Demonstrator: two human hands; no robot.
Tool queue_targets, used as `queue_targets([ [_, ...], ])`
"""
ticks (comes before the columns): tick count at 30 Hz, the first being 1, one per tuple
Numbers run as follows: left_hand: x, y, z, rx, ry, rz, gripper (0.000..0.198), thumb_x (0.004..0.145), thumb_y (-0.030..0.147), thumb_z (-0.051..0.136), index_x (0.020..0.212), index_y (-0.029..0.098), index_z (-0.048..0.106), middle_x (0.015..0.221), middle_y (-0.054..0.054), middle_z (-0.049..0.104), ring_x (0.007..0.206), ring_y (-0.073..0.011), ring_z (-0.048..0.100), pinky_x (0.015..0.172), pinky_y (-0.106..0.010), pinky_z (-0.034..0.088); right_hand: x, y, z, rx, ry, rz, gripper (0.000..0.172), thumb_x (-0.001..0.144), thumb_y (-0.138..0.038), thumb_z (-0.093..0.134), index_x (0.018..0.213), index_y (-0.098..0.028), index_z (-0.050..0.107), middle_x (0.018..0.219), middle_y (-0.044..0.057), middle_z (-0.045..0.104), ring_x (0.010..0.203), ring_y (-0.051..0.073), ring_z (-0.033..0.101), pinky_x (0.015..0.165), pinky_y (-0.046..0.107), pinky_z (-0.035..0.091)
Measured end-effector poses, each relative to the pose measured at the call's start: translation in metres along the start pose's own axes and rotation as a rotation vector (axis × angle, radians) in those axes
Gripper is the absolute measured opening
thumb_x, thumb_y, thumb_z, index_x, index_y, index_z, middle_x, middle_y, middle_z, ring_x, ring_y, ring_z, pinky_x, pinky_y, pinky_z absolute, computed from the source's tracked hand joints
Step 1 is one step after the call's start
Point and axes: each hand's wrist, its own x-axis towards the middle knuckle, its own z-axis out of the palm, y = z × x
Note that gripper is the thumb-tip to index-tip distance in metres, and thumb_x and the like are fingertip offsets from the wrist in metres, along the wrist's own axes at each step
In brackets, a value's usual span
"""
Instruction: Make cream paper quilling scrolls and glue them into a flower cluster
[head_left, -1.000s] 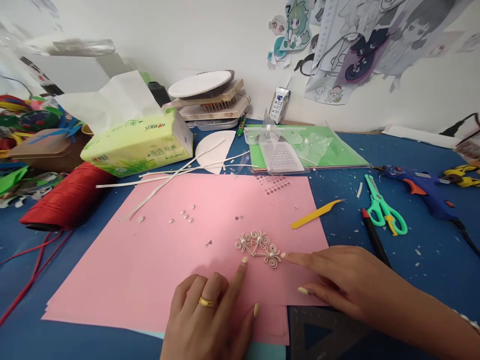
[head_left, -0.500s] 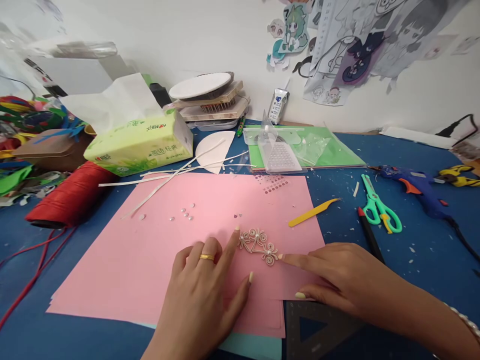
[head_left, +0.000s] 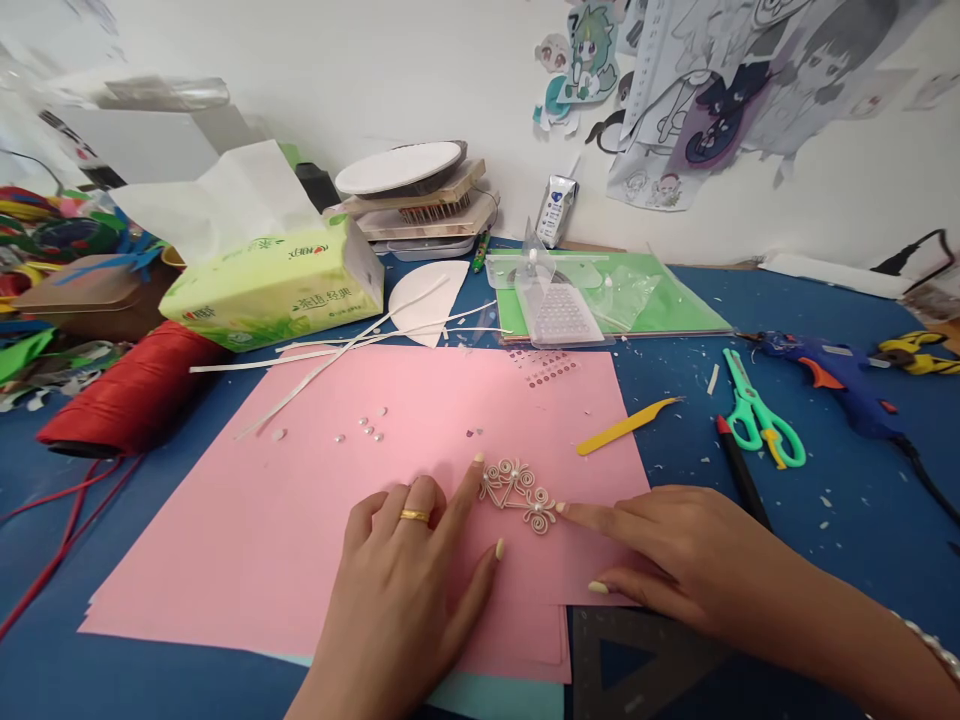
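Note:
A curled, cream-coloured ornament of quilled strips with small pearl beads lies flat on the pink paper. My left hand rests on the paper, its index fingertip at the ornament's left end. Its thumb stands apart from the index finger and the other fingers curl a little. From the other side, my right hand stretches its index finger to the ornament's right end, thumb apart below. Neither hand grips anything. Several loose pearl beads lie left of the ornament, and yellow tweezers lie to its upper right.
Green scissors, a black pen and a blue glue gun lie at the right. A dark set square is under my right forearm. White strips, a tissue pack and a red thread spool occupy the left.

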Motion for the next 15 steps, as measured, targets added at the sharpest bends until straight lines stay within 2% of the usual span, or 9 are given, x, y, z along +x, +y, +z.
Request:
queue_targets([
  [5, 0.0008, 0.0008, -0.0001, -0.016, 0.003, -0.002, 0.045, 0.080, 0.028, 0.038, 0.122, 0.014, 0.040, 0.085, -0.010, 0.051, 0.077, -0.0228, 0.050, 0.071, -0.040, 0.036, -0.0008, -0.0009, -0.0038, 0.064, -0.008, -0.016, 0.028, 0.082, -0.032, 0.044, 0.110, -0.028, 0.051, 0.080, -0.003, 0.065, 0.071, 0.013, 0.060, 0.062, 0.025, 0.043],
  [8, 0.0008, 0.0012, -0.0011, -0.027, 0.000, 0.001, 0.046, 0.079, 0.027, 0.038, 0.123, 0.014, 0.039, 0.084, -0.009, 0.051, 0.077, -0.0229, 0.050, 0.070, -0.039, 0.036, -0.0004, -0.0020, -0.0050, 0.086, -0.034, -0.025, 0.030, 0.082, -0.032, 0.045, 0.111, -0.029, 0.049, 0.075, -0.004, 0.064, 0.067, 0.012, 0.059, 0.060, 0.024, 0.042],
  [15, 0.0040, 0.0025, -0.0007, -0.028, -0.008, -0.014, 0.045, 0.079, 0.027, 0.039, 0.123, 0.016, 0.040, 0.084, -0.009, 0.052, 0.078, -0.0231, 0.049, 0.071, -0.039, 0.035, -0.0002, -0.0003, -0.0006, 0.046, -0.002, -0.012, 0.039, 0.080, -0.029, 0.049, 0.118, -0.028, 0.045, 0.080, -0.002, 0.066, 0.068, 0.013, 0.060, 0.060, 0.024, 0.043],
])
